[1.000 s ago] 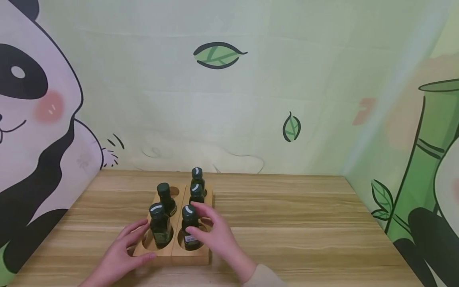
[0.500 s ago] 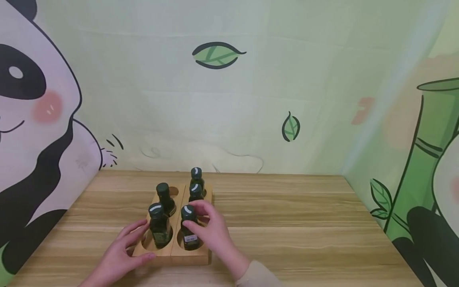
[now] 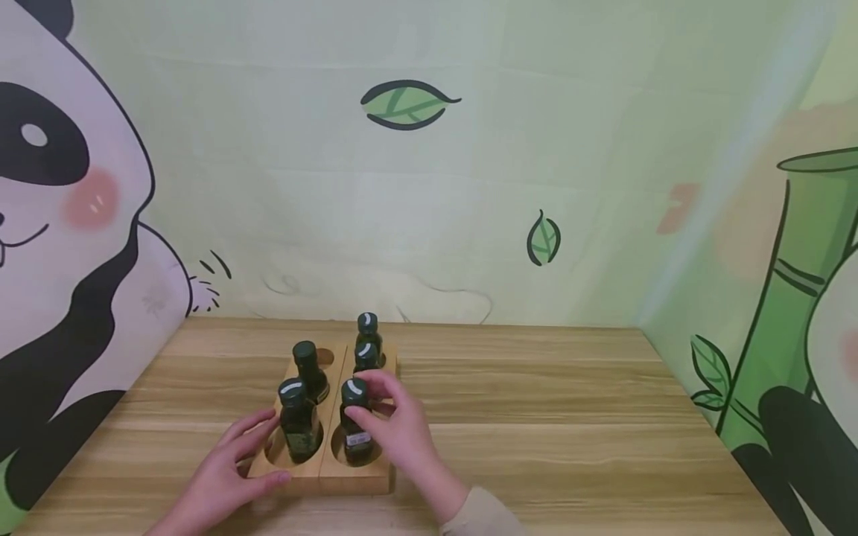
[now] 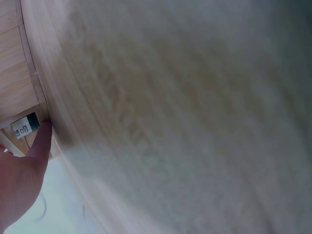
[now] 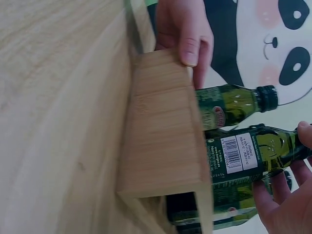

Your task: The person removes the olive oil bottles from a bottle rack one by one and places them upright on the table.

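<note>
A light wooden rack (image 3: 308, 487) with round holes stands on the table, holding several green glass bottles with dark screw caps. My right hand (image 3: 402, 432) pinches the front right bottle (image 3: 357, 441) near its neck, thumb on the near side; its base is still within the hole. In the right wrist view this bottle (image 5: 239, 153) shows a white barcode label. My left hand (image 3: 224, 473) holds the rack's front left corner, its thumb along the front and fingers at the left side. Beside it, the front left bottle (image 3: 300, 428) leans slightly in its hole.
Another bottle (image 3: 310, 372) stands behind the front left one. Two more, a middle right bottle (image 3: 367, 357) and a back right bottle (image 3: 369, 327), line the right row. The wooden table (image 3: 536, 417) ends at a printed cloth backdrop (image 3: 469, 186) with pandas and bamboo.
My right thumb and fingers have closed in and moved up around the front right bottle's neck. That bottle has risen slightly and its label has shifted up. My left hand has stayed in place.
</note>
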Available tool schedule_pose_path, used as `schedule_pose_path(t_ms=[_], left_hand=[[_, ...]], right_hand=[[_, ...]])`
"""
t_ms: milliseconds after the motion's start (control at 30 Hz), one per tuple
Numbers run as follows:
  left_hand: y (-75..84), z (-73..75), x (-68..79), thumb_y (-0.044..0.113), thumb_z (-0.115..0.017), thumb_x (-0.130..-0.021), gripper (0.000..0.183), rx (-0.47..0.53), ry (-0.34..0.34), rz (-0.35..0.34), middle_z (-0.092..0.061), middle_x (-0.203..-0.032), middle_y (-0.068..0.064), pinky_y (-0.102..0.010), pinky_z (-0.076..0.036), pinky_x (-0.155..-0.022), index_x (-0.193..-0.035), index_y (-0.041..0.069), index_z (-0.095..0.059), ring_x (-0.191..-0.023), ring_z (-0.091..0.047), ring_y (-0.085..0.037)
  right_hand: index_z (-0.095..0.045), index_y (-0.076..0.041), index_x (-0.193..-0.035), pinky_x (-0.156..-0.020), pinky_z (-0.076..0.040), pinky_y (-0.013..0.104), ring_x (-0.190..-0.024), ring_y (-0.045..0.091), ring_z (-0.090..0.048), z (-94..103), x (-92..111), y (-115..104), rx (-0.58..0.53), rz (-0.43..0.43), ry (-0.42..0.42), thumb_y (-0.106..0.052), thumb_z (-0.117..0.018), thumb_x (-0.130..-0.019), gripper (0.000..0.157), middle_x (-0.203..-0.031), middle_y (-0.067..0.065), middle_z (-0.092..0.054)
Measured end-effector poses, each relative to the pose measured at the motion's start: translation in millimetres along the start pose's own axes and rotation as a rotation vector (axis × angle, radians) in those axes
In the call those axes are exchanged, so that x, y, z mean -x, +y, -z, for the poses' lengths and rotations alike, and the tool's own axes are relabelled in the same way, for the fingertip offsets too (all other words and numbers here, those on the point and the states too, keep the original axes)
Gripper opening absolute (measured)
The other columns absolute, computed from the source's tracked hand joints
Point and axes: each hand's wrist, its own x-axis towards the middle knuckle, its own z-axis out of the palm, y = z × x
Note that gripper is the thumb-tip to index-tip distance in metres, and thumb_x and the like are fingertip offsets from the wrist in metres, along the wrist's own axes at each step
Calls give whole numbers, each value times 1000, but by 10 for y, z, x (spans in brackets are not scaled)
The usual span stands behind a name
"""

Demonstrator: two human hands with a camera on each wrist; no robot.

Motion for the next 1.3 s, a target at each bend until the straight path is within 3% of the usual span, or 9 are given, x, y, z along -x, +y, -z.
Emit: schedule_pose_path(t_ms=[267, 667, 933, 1300], left_hand=[[-10, -6, 9, 35, -85, -78, 83, 4, 3, -23, -36, -149, -16, -56, -53, -84, -143, -3, -49, -123, -48, -50], [-1, -2, 5, 42, -84, -78, 85, 20, -3, -1, -37, -149, -15, -57, -52, -86, -143, -1, -50, -123, -49, -50], [5, 2, -7, 43, -84, -78, 86, 13, -10, 15, -36, -149, -14, -56, -53, -86, -144, 0, -49, -123, -49, -49], [6, 2, 5, 37, -85, -78, 84, 2, 0, -19, -37, -148, -17, -55, -54, -84, -142, -4, -49, -121, -50, -50]], right_hand=[[-65, -16, -122, -90, -53, 28, -103, 19, -63, 116, -20, -150, -20, -5, 35, -7, -80, -83, 42, -111, 2, -67], [-64, -11, -124, -92, -52, 34, -106, 25, -62, 314, -24, -347, -80, 10, 79, -6, -77, -85, 41, -114, 10, -65], [-62, -10, -126, -94, -52, 36, -108, 27, -61, 501, -43, -297, -58, 45, 136, -3, -74, -88, 41, -115, 11, -64], [-60, -3, -127, -92, -53, 40, -107, 32, -62, 778, -75, -82, -19, 21, 213, 0, -73, -88, 42, -116, 16, -64]])
